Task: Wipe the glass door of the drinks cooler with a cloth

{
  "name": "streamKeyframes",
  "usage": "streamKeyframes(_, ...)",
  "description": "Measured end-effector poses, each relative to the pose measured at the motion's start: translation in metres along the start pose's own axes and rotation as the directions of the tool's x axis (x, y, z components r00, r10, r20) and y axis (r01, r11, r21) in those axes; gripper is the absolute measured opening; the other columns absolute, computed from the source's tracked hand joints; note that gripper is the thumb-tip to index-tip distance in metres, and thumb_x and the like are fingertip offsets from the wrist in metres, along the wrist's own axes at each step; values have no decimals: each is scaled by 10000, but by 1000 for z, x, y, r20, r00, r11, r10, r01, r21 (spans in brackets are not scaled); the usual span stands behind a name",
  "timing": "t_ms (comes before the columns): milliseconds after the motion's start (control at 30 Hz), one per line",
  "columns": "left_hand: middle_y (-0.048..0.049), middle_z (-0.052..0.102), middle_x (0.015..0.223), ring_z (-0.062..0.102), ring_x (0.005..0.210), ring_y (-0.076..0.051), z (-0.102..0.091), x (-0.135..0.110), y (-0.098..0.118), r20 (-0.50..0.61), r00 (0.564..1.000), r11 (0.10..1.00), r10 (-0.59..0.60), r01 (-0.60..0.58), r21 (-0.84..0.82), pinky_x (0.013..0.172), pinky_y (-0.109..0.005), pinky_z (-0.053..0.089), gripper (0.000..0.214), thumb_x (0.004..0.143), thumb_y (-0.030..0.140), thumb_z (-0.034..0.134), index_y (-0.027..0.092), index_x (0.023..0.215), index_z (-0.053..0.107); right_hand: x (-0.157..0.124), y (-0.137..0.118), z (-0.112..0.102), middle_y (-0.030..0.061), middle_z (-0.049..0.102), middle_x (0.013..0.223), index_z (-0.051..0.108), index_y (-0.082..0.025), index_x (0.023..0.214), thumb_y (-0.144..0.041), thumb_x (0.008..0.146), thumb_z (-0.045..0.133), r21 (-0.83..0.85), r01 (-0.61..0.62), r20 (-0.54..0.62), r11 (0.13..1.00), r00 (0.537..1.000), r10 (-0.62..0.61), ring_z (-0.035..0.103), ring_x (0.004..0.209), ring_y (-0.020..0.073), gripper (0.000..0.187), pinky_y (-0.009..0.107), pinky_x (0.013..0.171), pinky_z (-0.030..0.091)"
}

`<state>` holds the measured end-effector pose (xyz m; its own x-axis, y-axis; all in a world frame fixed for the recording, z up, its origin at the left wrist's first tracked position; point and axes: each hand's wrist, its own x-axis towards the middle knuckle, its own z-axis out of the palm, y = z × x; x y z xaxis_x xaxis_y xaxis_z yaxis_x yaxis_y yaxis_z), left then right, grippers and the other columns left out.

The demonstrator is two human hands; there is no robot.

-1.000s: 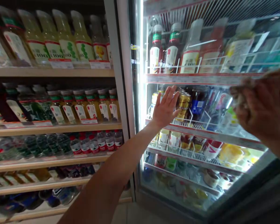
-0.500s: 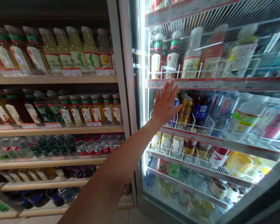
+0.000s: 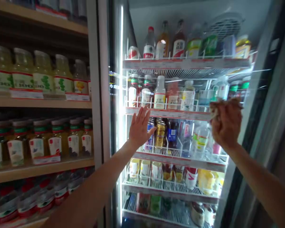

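- Your left hand (image 3: 139, 129) has its fingers spread, flat against the fridge's glass door (image 3: 180, 133), pointing up, mid-frame.
- Your right hand (image 3: 226, 124) has its fingers curled around a crumpled cloth (image 3: 222, 104) at centre right, forearm rising from lower right.

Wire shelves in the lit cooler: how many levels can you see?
5. The top shelf, the second shelf at the left hand, the third, the fourth, and the lowest at the frame's bottom edge. More may lie below, out of view.
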<state>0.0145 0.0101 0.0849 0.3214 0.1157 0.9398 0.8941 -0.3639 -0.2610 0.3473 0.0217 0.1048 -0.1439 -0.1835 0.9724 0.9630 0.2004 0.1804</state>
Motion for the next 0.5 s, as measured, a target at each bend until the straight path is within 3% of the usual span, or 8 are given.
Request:
streamKeyframes(67, -149, 306, 1506, 211, 1428, -257, 1, 1, 0, -31, 1000, 1000, -5, 4, -2, 1153, -475, 204, 749, 890, 501, 440, 173, 1475, 105, 2, 7, 2, 196, 447, 1379, 459, -99, 1351, -359, 888, 321, -60, -194, -172, 979, 968, 181, 369, 1340, 283, 549, 529, 1074, 325)
streamKeyframes(100, -151, 312, 1503, 219, 1425, -262, 1, 1, 1, -39, 999, 1000, -14, 14, 1, 1149, -478, 210, 739, 893, 492, 439, 171, 1474, 113, 3, 7, 1, 202, 438, 1384, 449, -96, 1358, -356, 887, 324, -55, -190, -164, 980, 970, 179, 356, 1347, 291, 553, 539, 1069, 328)
streamKeyframes(167, -157, 314, 1500, 234, 1420, -272, -1, 2, 3, -34, 999, 999, -32, 32, 10, 1142, -487, 220, 724, 897, 477, 438, 170, 1472, 123, 6, 5, -2, 170, 458, 1377, 461, -132, 1349, -359, 878, 362, 7, 11, 16, 1000, 1000, -11, 358, 1348, 280, 533, 522, 1079, 332)
streamKeyframes(233, -155, 305, 1504, 235, 1418, -277, -2, 2, 4, -10, 999, 999, -39, 39, 4, 1140, -495, 220, 718, 897, 473, 438, 174, 1471, 128, 8, 6, -5, 124, 490, 1359, 477, -179, 1332, -362, 874, 386, 42, 111, 114, 993, 987, -115, 389, 1329, 261, 501, 500, 1082, 345)
streamKeyframes(300, -144, 310, 1504, 239, 1417, -278, -2, 3, 3, 0, 999, 999, -42, 42, -21, 1144, -496, 210, 715, 890, 479, 447, 185, 1468, 146, 10, 11, -5, 134, 462, 1380, 436, -180, 1363, -352, 898, 334, -35, -20, -4, 999, 1000, 20, 385, 1328, 273, 507, 546, 1066, 339)
streamKeyframes(367, -133, 334, 1495, 258, 1410, -274, -2, 5, 2, -14, 998, 998, -55, 54, -44, 1153, -489, 194, 697, 887, 476, 457, 197, 1461, 178, 11, 15, -3, 175, 382, 1429, 338, -145, 1422, -331, 917, 271, -87, -158, -139, 984, 980, 145, 321, 1363, 295, 542, 603, 1049, 318)
streamKeyframes(400, -132, 344, 1490, 267, 1407, -274, -2, 7, 1, -25, 998, 997, -63, 62, -46, 1156, -487, 188, 687, 886, 474, 459, 199, 1457, 194, 11, 15, -2, 169, 366, 1441, 314, -149, 1433, -334, 918, 272, -86, -146, -133, 986, 982, 134, 300, 1374, 289, 549, 597, 1056, 317)
streamKeyframes(500, -152, 316, 1500, 254, 1412, -283, -2, 14, -4, -53, 994, 995, -93, 92, -21, 1153, -493, 189, 683, 887, 499, 443, 184, 1449, 217, 16, 11, -2, 81, 457, 1392, 414, -222, 1376, -389, 889, 367, -11, 88, 80, 996, 993, -87, 369, 1342, 235, 517, 473, 1082, 362)
